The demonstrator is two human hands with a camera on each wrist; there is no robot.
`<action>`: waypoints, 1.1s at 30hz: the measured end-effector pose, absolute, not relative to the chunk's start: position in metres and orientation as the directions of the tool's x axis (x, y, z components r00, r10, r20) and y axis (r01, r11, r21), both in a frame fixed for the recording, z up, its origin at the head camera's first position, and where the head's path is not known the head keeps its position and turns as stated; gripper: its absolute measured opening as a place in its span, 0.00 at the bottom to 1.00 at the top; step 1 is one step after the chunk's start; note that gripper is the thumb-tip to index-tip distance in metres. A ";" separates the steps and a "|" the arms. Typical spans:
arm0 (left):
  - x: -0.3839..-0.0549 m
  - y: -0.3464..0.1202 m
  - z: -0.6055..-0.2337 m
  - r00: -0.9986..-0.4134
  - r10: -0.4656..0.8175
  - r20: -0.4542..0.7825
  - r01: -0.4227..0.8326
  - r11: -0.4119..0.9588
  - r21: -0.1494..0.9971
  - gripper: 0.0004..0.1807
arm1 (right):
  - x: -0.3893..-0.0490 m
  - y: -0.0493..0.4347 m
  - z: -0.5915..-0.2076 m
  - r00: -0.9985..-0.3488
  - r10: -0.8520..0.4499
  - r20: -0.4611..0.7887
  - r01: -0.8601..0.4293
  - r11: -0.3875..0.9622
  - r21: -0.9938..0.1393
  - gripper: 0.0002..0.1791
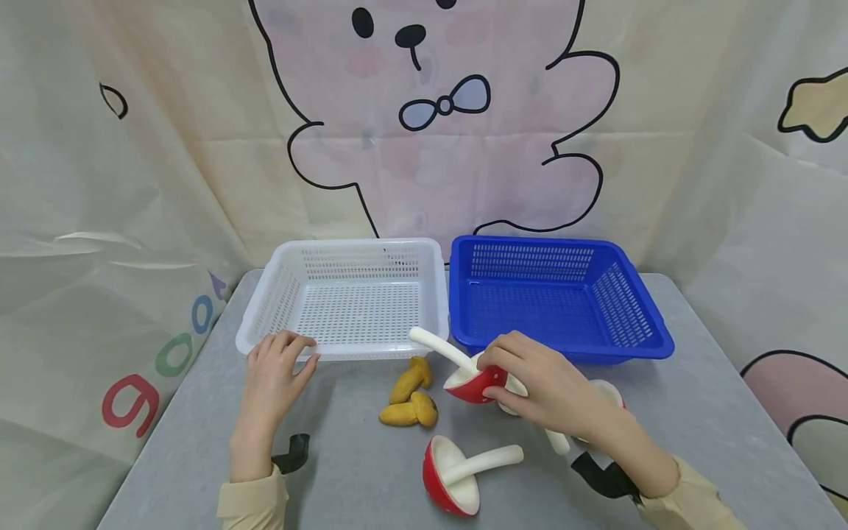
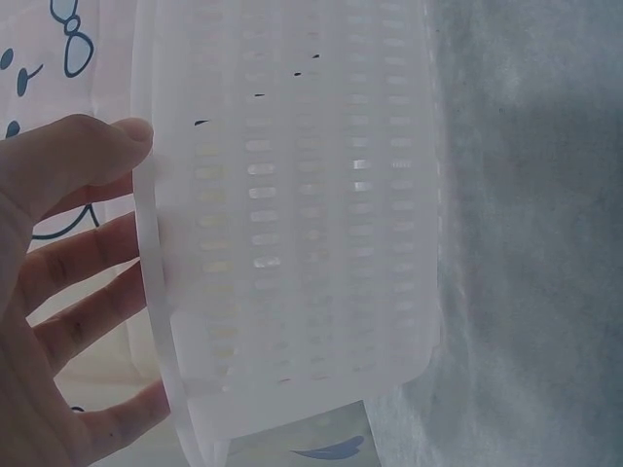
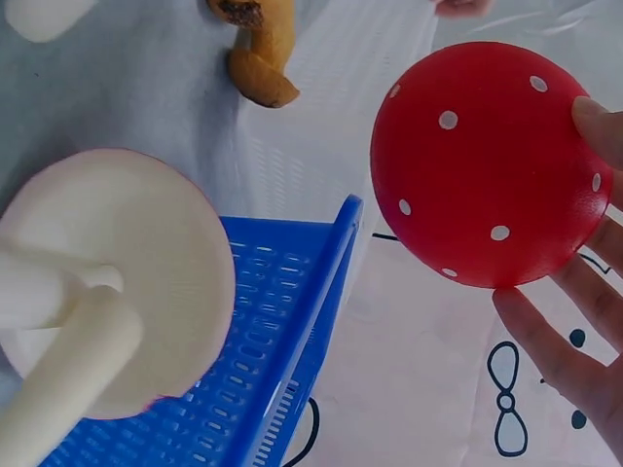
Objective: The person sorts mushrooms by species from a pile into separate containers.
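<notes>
My right hand (image 1: 495, 374) grips a red toy mushroom (image 1: 472, 386) by its white-dotted cap (image 3: 487, 165), lifted just in front of the blue basket (image 1: 563, 241), its white stem (image 1: 439, 344) pointing up and left. My left hand (image 1: 291, 355) holds the front rim of the white basket (image 1: 358, 244), thumb (image 2: 97, 146) on one side of the rim and fingers on the other. A second red mushroom (image 1: 457, 471) lies on its side near the table's front edge. A third mushroom (image 1: 608, 393) is partly hidden behind my right hand and shows its cream underside (image 3: 117, 272) in the right wrist view.
Two yellow lumpy toy pieces (image 1: 412, 377) (image 1: 409, 414) lie on the grey table (image 1: 358, 471) between my hands. Both baskets stand side by side at the back with nothing visible inside. A cartoon-printed curtain hangs behind the table.
</notes>
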State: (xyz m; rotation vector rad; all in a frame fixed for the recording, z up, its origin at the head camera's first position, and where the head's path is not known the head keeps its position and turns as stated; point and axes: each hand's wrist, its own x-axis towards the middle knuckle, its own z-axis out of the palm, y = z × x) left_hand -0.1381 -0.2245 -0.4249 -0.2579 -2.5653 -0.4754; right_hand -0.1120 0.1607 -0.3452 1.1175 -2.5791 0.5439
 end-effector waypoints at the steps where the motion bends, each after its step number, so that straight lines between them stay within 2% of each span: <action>1: -0.138 -0.225 -0.425 -0.851 0.089 0.518 0.269 0.921 0.283 0.09 | -0.114 0.160 -0.344 -0.664 -0.637 0.392 -0.741 0.629 -0.233 0.18; 11: -0.138 -0.225 -0.426 -0.844 0.102 0.527 0.280 0.921 0.270 0.09 | -0.135 0.148 -0.329 -0.639 -0.669 0.380 -0.766 0.597 -0.237 0.16; 21: -0.138 -0.226 -0.424 -0.844 0.098 0.527 0.280 0.919 0.278 0.09 | -0.162 0.130 -0.316 -0.661 -0.689 0.297 -0.750 0.613 -0.249 0.16; 33: -0.139 -0.228 -0.425 -0.841 0.107 0.531 0.283 0.923 0.262 0.09 | -0.192 0.111 -0.318 -0.695 -0.680 0.233 -0.718 0.645 -0.262 0.14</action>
